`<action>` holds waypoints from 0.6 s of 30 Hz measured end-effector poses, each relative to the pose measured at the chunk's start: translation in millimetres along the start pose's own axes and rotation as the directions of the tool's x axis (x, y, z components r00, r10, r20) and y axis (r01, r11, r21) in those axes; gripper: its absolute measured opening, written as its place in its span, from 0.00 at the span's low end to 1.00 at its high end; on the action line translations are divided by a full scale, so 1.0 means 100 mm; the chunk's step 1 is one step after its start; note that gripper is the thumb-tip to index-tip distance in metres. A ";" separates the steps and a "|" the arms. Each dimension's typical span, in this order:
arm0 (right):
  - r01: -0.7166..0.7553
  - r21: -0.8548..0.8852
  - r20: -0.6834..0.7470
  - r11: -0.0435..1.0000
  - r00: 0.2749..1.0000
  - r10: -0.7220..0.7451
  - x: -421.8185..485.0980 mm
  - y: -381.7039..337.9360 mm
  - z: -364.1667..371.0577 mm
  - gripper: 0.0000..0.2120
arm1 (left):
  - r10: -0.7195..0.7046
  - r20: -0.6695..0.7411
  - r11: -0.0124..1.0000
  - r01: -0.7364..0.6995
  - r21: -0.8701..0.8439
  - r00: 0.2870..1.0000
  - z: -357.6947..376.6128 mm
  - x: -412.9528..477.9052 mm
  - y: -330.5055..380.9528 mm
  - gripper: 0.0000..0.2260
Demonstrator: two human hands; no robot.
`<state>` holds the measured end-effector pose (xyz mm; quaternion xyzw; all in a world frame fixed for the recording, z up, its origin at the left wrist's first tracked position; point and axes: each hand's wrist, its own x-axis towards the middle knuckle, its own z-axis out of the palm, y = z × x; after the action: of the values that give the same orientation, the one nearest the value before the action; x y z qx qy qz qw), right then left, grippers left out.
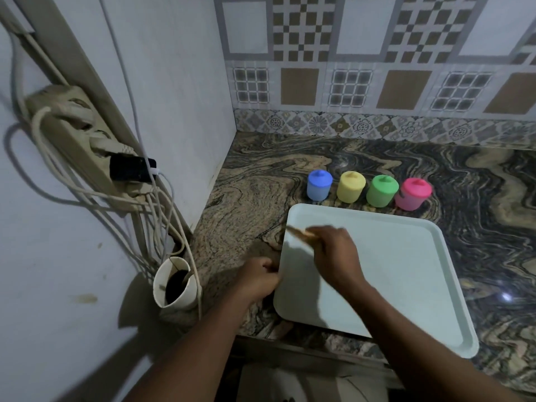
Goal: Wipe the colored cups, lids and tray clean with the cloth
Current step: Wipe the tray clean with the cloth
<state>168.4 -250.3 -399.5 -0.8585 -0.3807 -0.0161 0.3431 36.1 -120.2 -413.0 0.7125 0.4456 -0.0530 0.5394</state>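
A pale white tray (406, 274) lies flat on the marbled counter. My left hand (258, 278) grips its left rim. My right hand (336, 253) is over the tray's left part, closed on a tan cloth (301, 233) that sticks out to the left and is blurred. Behind the tray stand lidded cups in a row: blue cup (319, 185), yellow cup (351, 187), green cup (382, 190) and pink cup (413, 193). Each has its lid on.
A white paper cup (174, 285) with dark contents stands at the counter's left corner. A power strip (75, 140) with plugs and hanging cables is on the left wall. A tiled wall backs the counter (478, 181).
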 end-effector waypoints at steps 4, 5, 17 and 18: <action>0.040 -0.137 0.095 0.990 0.995 -0.027 0.64 0.03 0.27 0.21 | -0.036 0.072 0.999 0.034 0.034 0.997 -0.04 -0.09 -0.14 0.30; 0.067 -0.163 0.155 0.984 0.987 -0.042 0.69 0.03 0.36 0.19 | -0.017 0.084 0.997 0.011 0.072 0.996 -0.03 -0.12 -0.17 0.31; 0.189 -0.198 0.232 0.962 0.962 -0.142 -0.18 -0.02 0.55 0.19 | 0.070 0.098 0.982 -0.086 0.168 0.993 -0.08 -0.12 -0.13 0.12; 0.193 -0.194 0.234 0.962 0.961 -0.145 -0.22 -0.01 0.54 0.19 | -0.009 0.110 0.995 -0.002 0.104 0.994 -0.15 -0.07 -0.05 0.11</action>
<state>139.8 -231.5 -446.6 -0.8513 -0.4842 0.0073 0.2018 22.7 -111.5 -406.2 0.7348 0.4131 -0.1165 0.5252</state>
